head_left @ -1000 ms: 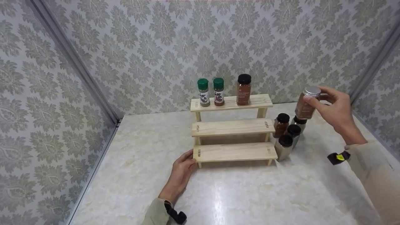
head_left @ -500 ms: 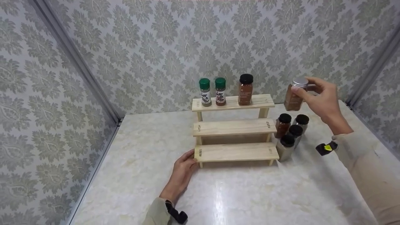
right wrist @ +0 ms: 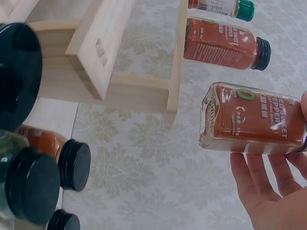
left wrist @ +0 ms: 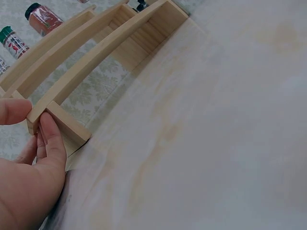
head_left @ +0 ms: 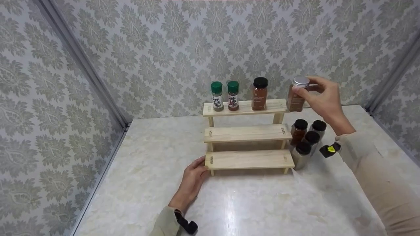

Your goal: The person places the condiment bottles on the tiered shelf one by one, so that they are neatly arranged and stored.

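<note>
My right hand (head_left: 325, 100) grips a square glass spice jar (head_left: 295, 101) with a silver lid and reddish-brown powder, thumb and fingers at its top. The jar is upright in the air at the right end of the rack's top shelf (head_left: 278, 104). In the right wrist view, a red label marks the held jar (right wrist: 259, 117), its base toward the rack. My left hand (head_left: 193, 180) pinches the left end of the bottom shelf (head_left: 249, 159) of the three-step wooden rack. The left wrist view has the thumb over the board corner (left wrist: 41, 108) and fingers beneath.
On the top shelf stand two green-capped shakers (head_left: 217, 96) (head_left: 233, 96) and a black-capped red spice jar (head_left: 259, 94). Several black-capped jars (head_left: 301, 155) cluster on the table against the rack's right side. A patterned wall (head_left: 164, 65) rises behind.
My right hand has carried the silver-lidded spice jar left and up, from above the clustered jars to beside the top shelf's right end. My left hand keeps its hold on the rack.
</note>
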`<state>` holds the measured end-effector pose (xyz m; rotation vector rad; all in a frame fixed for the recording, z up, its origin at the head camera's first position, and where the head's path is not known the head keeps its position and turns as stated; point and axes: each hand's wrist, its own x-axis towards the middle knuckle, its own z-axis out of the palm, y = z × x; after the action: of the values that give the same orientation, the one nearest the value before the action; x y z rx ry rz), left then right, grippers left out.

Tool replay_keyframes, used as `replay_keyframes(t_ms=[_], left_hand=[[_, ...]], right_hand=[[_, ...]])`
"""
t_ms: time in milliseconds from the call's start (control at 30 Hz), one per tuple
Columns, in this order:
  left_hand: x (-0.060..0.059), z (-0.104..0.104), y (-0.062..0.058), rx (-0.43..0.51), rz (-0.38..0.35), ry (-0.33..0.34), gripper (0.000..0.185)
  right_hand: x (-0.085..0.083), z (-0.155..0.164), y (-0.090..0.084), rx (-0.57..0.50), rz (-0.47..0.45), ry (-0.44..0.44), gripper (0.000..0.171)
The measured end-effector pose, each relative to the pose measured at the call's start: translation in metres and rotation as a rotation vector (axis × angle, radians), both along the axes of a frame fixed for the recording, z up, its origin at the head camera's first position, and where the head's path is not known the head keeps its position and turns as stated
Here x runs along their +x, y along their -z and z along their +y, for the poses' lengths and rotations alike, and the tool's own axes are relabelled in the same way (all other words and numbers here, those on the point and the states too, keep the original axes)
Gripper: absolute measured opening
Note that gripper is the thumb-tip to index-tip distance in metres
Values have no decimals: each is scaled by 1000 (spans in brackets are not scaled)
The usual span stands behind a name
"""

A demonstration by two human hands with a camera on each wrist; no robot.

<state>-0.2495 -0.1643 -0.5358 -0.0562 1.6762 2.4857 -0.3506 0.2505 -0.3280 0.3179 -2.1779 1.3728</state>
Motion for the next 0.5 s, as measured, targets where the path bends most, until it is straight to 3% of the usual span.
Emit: replay_keyframes(t_ms=[500], left_hand=[[-1,1,0,-13,3,-14,62]], right_hand=[[-19,-32,1,10,-44,-26,50]])
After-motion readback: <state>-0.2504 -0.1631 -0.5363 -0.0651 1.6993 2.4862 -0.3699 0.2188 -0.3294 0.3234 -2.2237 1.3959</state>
